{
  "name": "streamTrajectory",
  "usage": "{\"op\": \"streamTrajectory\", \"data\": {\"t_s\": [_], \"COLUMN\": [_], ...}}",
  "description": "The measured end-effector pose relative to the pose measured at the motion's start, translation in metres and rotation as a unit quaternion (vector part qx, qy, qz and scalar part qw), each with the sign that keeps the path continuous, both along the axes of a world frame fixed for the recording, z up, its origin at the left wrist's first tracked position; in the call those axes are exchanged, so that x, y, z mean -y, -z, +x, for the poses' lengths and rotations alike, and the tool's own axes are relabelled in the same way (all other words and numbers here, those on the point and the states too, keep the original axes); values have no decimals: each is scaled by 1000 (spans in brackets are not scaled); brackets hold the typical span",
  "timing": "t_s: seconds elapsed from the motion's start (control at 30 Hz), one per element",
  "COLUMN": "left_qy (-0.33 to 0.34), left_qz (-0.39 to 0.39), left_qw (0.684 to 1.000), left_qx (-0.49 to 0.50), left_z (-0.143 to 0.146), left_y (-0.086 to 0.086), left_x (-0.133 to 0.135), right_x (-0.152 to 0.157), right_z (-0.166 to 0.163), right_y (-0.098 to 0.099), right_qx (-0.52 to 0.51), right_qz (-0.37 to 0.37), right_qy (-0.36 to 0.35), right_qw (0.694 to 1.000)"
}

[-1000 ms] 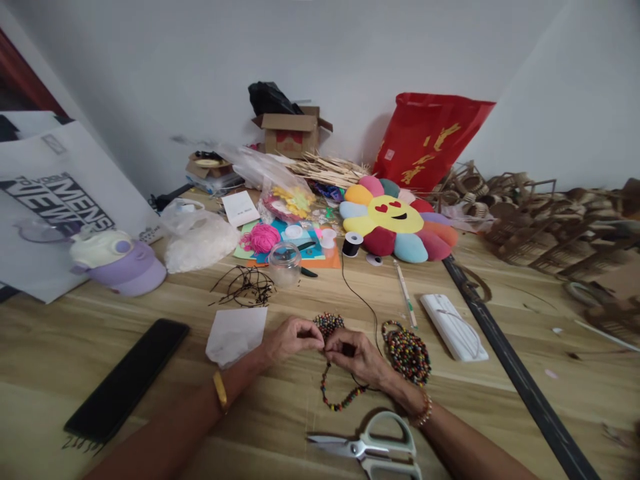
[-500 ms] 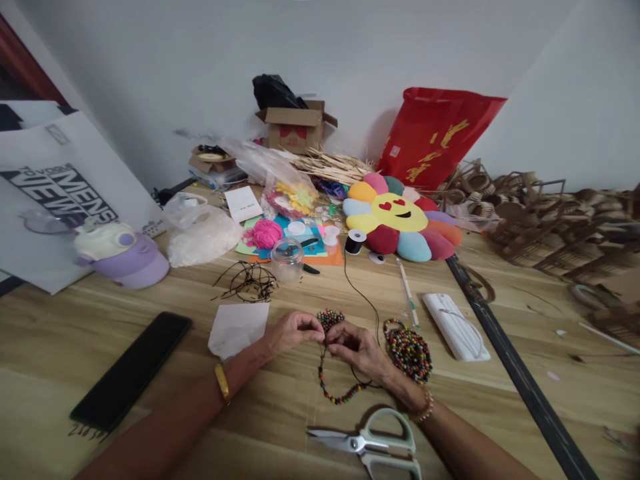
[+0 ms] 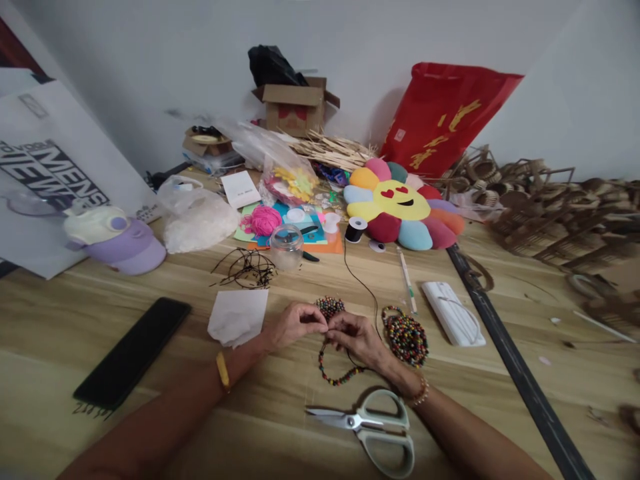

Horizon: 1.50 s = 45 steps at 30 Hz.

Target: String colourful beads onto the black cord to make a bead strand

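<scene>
My left hand (image 3: 301, 323) pinches with thumb and forefinger at the middle of the table; whatever sits in the pinch is too small to make out. Its fingertips meet those of my right hand (image 3: 354, 335), which is closed on the upper end of a beaded string (image 3: 344, 381). Multicoloured beads on black cord curve down below the right fingers. Behind the fingertips lies a small heap of beads (image 3: 330, 306). A coiled bead strand (image 3: 407, 340) rests right of my right hand. Thin black cord (image 3: 361, 280) runs from a spool (image 3: 356, 230) toward that hand. Scissors (image 3: 367, 423) lie open nearer me.
White paper (image 3: 239, 313), a black phone (image 3: 133, 353) and cut black cords (image 3: 245, 268) lie left. Behind stand a clear jar (image 3: 287, 247), pink yarn (image 3: 265, 220) and a flower cushion (image 3: 400, 203). A white power bank (image 3: 453, 313) is right, near small woven baskets (image 3: 560, 220).
The fingertips of both hands have come together, with my right fingers now closed more tightly. The whole scene sits slightly higher in view; the objects on the table have stayed put.
</scene>
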State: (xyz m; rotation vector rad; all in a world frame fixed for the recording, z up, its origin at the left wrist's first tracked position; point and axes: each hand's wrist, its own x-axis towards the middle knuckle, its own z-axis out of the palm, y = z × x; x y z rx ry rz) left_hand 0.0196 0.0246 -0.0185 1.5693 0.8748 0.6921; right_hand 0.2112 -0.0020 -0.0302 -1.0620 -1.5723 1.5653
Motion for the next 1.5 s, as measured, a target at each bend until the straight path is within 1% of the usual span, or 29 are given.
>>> {"op": "streamTrajectory", "data": {"t_s": [0.1,0.17,0.27,0.37,0.47,0.57,0.63,0.7,0.77,0.87,0.93,1.0,1.07,1.13,1.17,1.2,1.23,1.33,1.43,1.5], "left_qy": [-5,-16,-35,-48,-45,-50,-55,-58,-68,-109,-139,-146,-125,-94,-74,-57,-40,-3,15,15], "left_qz": [8,20,37,47,63,94,118,146,181,231,252,267,280,289,290,290,290,292,297,301], "left_qw": [1000,1000,998,997,996,992,988,982,974,958,947,942,939,932,927,922,916,903,898,894], "left_qx": [-2,-12,-25,-28,-37,-61,-84,-104,-117,-135,-143,-144,-154,-198,-225,-252,-275,-314,-326,-332], "left_z": [2,2,3,3,2,2,3,3,3,-1,-5,-8,-10,-9,-9,-8,-8,-5,-2,0], "left_y": [-1,1,5,8,10,11,12,11,10,8,8,11,16,22,24,26,27,26,24,23], "left_x": [2,1,0,0,0,1,2,2,3,1,-2,-6,-9,-10,-9,-8,-6,-2,4,8], "right_x": [-1,-3,-6,-9,-9,-11,-13,-16,-19,-20,-18,-13,-6,4,10,16,22,34,36,34], "right_z": [2,4,10,20,30,36,35,33,31,31,32,33,31,26,23,20,17,9,4,3], "right_y": [-2,-6,-18,-30,-35,-31,-26,-21,-19,-23,-29,-34,-36,-35,-33,-31,-29,-22,-18,-16], "right_qx": [6,2,-17,-20,28,94,116,116,106,104,108,115,132,163,182,198,208,246,269,264], "right_qz": [13,17,-10,-70,-94,-79,-45,-1,24,20,21,48,92,144,174,202,227,280,316,327], "right_qy": [-1,2,-18,-106,-195,-242,-255,-262,-263,-254,-227,-177,-101,-12,26,36,35,-1,-32,-50], "right_qw": [1000,1000,1000,992,976,962,959,958,959,961,968,976,982,976,968,958,951,928,909,906]}}
